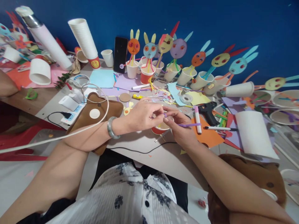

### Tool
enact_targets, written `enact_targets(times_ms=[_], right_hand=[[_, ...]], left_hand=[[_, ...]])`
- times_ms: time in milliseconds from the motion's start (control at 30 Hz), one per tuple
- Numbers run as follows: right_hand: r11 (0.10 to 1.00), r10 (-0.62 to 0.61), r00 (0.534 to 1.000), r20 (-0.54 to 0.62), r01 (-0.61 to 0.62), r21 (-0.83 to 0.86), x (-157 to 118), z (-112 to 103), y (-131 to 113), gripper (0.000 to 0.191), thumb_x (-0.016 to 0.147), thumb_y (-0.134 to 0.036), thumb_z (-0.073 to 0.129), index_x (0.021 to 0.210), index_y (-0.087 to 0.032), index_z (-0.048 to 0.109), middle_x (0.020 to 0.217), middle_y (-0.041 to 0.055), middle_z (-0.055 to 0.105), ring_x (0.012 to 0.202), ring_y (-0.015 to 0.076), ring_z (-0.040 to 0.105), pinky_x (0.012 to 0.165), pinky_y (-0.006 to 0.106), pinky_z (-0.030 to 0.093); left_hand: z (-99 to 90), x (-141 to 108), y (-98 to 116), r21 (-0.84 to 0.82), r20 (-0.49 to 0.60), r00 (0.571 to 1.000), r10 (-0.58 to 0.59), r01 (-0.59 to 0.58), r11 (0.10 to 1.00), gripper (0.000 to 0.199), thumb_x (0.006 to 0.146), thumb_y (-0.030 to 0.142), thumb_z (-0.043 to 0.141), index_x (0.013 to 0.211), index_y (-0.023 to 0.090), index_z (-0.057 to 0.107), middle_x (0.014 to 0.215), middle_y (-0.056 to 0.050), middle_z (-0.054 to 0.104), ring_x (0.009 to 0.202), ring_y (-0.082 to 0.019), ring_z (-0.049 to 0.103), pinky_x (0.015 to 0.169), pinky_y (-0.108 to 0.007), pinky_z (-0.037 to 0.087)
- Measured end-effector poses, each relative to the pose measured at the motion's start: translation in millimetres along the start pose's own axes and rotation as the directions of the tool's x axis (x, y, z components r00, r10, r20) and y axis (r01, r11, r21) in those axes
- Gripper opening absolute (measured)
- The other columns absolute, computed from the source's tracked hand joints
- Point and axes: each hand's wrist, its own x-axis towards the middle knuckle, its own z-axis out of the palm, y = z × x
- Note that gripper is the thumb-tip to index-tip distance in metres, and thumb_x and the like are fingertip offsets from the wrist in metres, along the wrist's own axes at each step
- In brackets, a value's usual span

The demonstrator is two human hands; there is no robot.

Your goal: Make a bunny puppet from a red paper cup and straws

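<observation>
Over the front middle of the table, my left hand (pixel 146 115) and my right hand (pixel 181 126) meet, fingertips pinched together. Both hold a thin purple strip (pixel 190 125), which looks like paper; its free end sticks out to the right past my right hand. The part between the fingertips is mostly hidden. A paper cup with a red band (pixel 158 130) stands just below and behind my hands, partly covered by them. Left of my left hand's knuckles lie small yellow paper pieces (pixel 127 111). A pink-capped white marker (pixel 197 119) is close to my right hand.
Paper cups with rabbit-faced discs (pixel 149 50) line the blue wall. A cup stack (pixel 84 40), a phone (pixel 120 54) and a power strip (pixel 73 114) with a looping cable are left. A black glue gun (pixel 208 114), orange paper (pixel 210 135) and a white roll (pixel 254 135) are right.
</observation>
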Motion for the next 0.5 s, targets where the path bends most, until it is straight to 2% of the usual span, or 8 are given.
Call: enact_targets(times_ms=[167,367,500], right_hand=[[0.999,0.043,0.999,0.017,-0.043,0.007,0.7,-1.4,2.8,0.025,0.085,-0.054,0.088,0.093,-0.033,0.077,0.135,0.001,0.078,0.14,0.0323,0.065,0.124,0.061,0.044],[0.996,0.087,0.996,0.009,-0.087,0.032,0.5,-0.8,1.0,0.03,0.08,-0.056,0.091,0.089,-0.031,0.076,0.138,0.0013,0.076,0.139,0.0333,0.065,0.123,0.061,0.046],[0.994,0.093,0.996,-0.015,-0.092,0.055,1.0,1.7,-1.0,0.032,0.078,-0.056,0.093,0.086,-0.031,0.075,0.137,0.0015,0.076,0.135,0.033,0.067,0.119,0.059,0.05]], left_hand=[[-1.0,1.3,3.5,-0.043,-0.018,0.998,-0.063,0.062,0.997,0.016,0.09,0.025,0.061,0.077,0.02,0.069,0.069,-0.001,0.072,0.069,-0.015,0.061,0.08,-0.035,0.048],[-3.0,2.8,9.9,-0.247,0.022,0.98,-0.196,0.195,0.949,0.016,0.087,0.024,0.063,0.076,0.018,0.072,0.071,-0.002,0.074,0.069,-0.014,0.062,0.067,-0.028,0.046],[-2.5,4.5,10.1,-0.333,0.052,0.97,-0.239,0.242,0.911,0.015,0.086,0.023,0.064,0.075,0.017,0.072,0.072,-0.001,0.074,0.069,-0.013,0.062,0.067,-0.027,0.046]])
